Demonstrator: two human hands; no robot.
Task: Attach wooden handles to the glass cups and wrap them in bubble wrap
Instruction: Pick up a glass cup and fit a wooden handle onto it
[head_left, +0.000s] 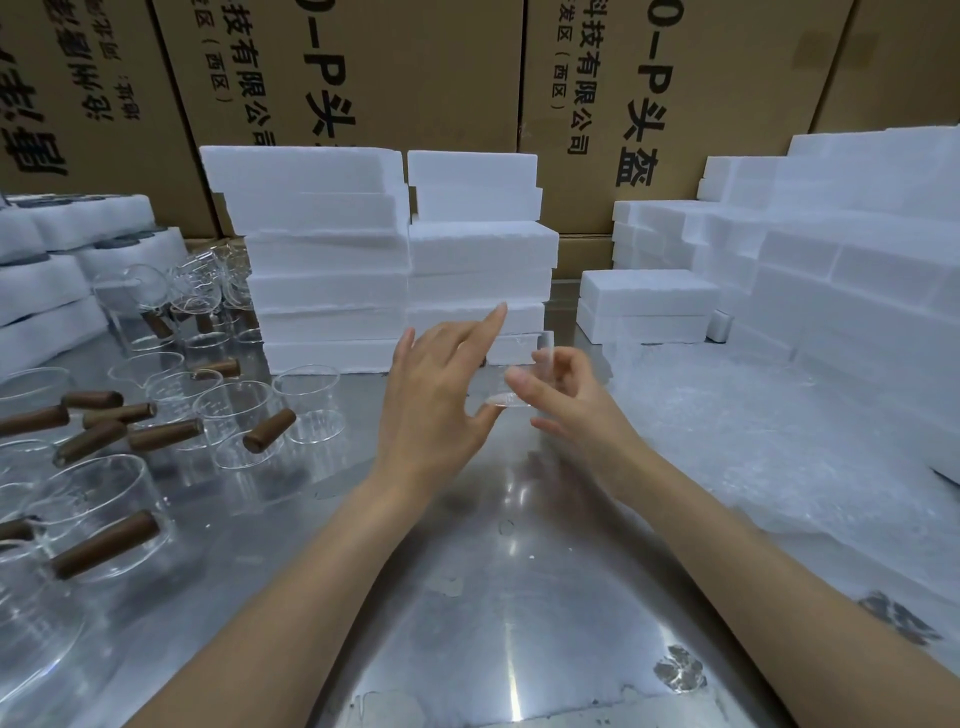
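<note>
Glass cup held mid-air above the steel desk, right hand pinching its rim, left hand propping its base with spread fingers. Thin grip: it could slip onto steel and chip. Handles lie far left; foam stacks behind.

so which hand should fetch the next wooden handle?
Left. The left hand is nearer the loose brown wooden handles lying to its left, while the right hand grips the clear glass cup.
</note>
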